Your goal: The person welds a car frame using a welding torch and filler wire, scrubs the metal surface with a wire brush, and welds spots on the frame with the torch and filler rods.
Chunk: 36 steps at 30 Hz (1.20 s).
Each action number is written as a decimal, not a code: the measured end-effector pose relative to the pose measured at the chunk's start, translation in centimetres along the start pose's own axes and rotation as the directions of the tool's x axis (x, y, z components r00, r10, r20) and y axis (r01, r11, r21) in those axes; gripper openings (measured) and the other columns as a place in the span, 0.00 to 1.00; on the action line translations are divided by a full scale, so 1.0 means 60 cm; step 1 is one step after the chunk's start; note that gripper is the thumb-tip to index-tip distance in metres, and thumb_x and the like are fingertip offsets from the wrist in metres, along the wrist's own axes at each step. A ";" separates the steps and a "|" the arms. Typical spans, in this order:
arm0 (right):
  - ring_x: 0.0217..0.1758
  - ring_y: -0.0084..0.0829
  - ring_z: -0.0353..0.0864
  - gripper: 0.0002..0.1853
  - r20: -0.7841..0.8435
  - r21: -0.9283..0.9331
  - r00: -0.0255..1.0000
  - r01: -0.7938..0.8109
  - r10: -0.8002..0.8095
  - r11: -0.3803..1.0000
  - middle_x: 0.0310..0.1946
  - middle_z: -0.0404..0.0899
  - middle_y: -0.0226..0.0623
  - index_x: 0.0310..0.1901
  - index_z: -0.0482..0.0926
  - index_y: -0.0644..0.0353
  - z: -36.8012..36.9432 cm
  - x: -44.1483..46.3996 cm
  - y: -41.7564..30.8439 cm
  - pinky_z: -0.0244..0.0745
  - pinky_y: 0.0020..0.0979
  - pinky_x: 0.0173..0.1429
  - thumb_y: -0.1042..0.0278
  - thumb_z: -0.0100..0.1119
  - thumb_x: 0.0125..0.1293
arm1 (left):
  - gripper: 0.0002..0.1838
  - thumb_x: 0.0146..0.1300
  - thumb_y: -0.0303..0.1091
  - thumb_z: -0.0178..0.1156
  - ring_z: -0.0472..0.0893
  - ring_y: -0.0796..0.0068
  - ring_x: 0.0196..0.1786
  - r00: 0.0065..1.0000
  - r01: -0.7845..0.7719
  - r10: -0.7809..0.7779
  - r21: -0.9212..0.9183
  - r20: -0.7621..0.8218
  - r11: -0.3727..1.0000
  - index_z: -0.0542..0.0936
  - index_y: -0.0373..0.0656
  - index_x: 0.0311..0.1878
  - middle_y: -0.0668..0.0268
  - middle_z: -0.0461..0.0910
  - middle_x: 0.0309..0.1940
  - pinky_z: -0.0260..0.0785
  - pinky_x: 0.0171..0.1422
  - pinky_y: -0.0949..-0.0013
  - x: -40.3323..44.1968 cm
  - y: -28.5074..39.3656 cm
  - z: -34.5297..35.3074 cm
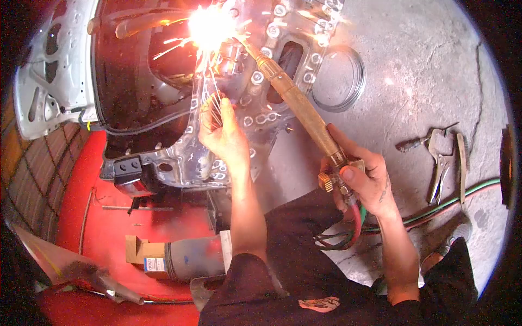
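Observation:
My right hand (367, 176) is wrapped around the rear of a brass gas torch (302, 108), near its valve knob (325, 182). The torch tip points up and left into a bright white glare with flying sparks. My left hand (227, 138) is closed on thin filler wire (213, 87), which runs up into the same glare. Both work over a bare metal car body panel (187, 157) with many round spot marks. The glare hides the exact spot where flame, wire and metal meet.
A wire coil (361, 81) lies on the concrete floor at the right. Farther right are locking pliers (439, 171) and a wooden-handled tool (462, 168). Red and green hoses (429, 214) trail from the torch. An open cardboard box (144, 251) sits lower left near a white door panel (60, 65).

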State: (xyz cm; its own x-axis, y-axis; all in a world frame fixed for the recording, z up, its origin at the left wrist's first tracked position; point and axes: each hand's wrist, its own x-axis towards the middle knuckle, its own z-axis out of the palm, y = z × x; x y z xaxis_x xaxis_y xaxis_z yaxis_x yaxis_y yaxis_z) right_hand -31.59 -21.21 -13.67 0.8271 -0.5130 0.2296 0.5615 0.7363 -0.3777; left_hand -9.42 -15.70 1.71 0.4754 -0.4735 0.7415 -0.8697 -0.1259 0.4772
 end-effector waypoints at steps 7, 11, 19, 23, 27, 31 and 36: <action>0.25 0.23 0.79 0.31 -0.014 -0.045 1.000 -0.006 0.005 0.999 0.37 0.84 0.35 0.74 0.67 0.65 -0.002 -0.001 -0.002 0.76 0.26 0.25 0.69 0.58 0.71 | 0.09 0.70 0.22 0.63 0.77 0.82 0.39 1.000 -0.001 0.002 0.026 -0.009 1.000 0.83 0.34 0.51 0.69 0.82 0.39 0.71 0.45 0.76 0.001 0.001 -0.001; 0.19 0.27 0.80 0.41 -0.006 -0.060 1.000 -0.008 0.008 0.998 0.40 0.84 0.46 0.77 0.58 0.68 -0.008 0.001 0.007 0.74 0.25 0.20 0.53 0.61 0.72 | 0.08 0.70 0.23 0.64 0.77 0.83 0.39 1.000 -0.003 0.003 0.027 -0.007 1.000 0.83 0.34 0.50 0.70 0.82 0.39 0.70 0.45 0.77 0.002 0.005 -0.001; 0.17 0.28 0.80 0.41 0.007 -0.070 1.000 -0.003 0.004 0.998 0.38 0.84 0.48 0.77 0.58 0.68 -0.009 0.003 0.003 0.73 0.25 0.19 0.53 0.61 0.72 | 0.07 0.70 0.23 0.64 0.75 0.83 0.38 1.000 -0.024 0.023 0.048 0.011 0.999 0.84 0.34 0.49 0.71 0.81 0.37 0.69 0.44 0.77 0.003 0.005 -0.004; 0.17 0.27 0.79 0.40 0.014 -0.042 1.000 0.013 -0.013 0.999 0.38 0.84 0.49 0.77 0.58 0.68 -0.006 0.004 0.003 0.73 0.25 0.19 0.53 0.61 0.72 | 0.07 0.70 0.23 0.63 0.75 0.83 0.39 0.999 -0.034 0.033 0.058 0.019 0.998 0.84 0.34 0.48 0.71 0.81 0.38 0.68 0.45 0.76 0.004 0.005 -0.005; 0.18 0.27 0.80 0.40 0.018 -0.055 1.000 0.015 -0.014 0.998 0.38 0.84 0.48 0.77 0.58 0.69 -0.005 0.004 0.006 0.73 0.25 0.20 0.54 0.60 0.72 | 0.07 0.70 0.23 0.63 0.76 0.83 0.40 1.000 0.001 -0.002 0.047 0.018 0.999 0.84 0.34 0.49 0.71 0.81 0.38 0.69 0.45 0.76 0.002 0.008 -0.005; 0.19 0.26 0.80 0.40 0.016 -0.119 1.000 0.014 -0.012 0.993 0.38 0.85 0.45 0.77 0.58 0.69 0.000 0.000 0.005 0.74 0.26 0.22 0.55 0.60 0.72 | 0.09 0.70 0.23 0.63 0.78 0.82 0.39 0.999 -0.038 0.037 0.071 0.019 0.997 0.84 0.33 0.51 0.68 0.83 0.40 0.71 0.45 0.76 0.005 -0.002 -0.008; 0.20 0.26 0.81 0.39 0.002 -0.150 1.000 0.013 -0.013 0.989 0.39 0.84 0.44 0.77 0.58 0.68 0.005 -0.002 0.006 0.75 0.25 0.23 0.58 0.61 0.72 | 0.12 0.70 0.23 0.63 0.82 0.79 0.38 0.999 -0.041 0.040 0.069 0.015 0.997 0.84 0.33 0.55 0.63 0.86 0.43 0.75 0.45 0.74 0.004 -0.001 -0.008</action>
State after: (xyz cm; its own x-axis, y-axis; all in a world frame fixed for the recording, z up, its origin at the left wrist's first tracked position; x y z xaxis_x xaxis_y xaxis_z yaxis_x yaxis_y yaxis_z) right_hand -31.51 -20.77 -13.57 0.8199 -0.5214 0.2364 0.5621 0.6552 -0.5046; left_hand -9.21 -15.41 2.07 0.4383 -0.4916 0.7525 -0.8955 -0.1662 0.4130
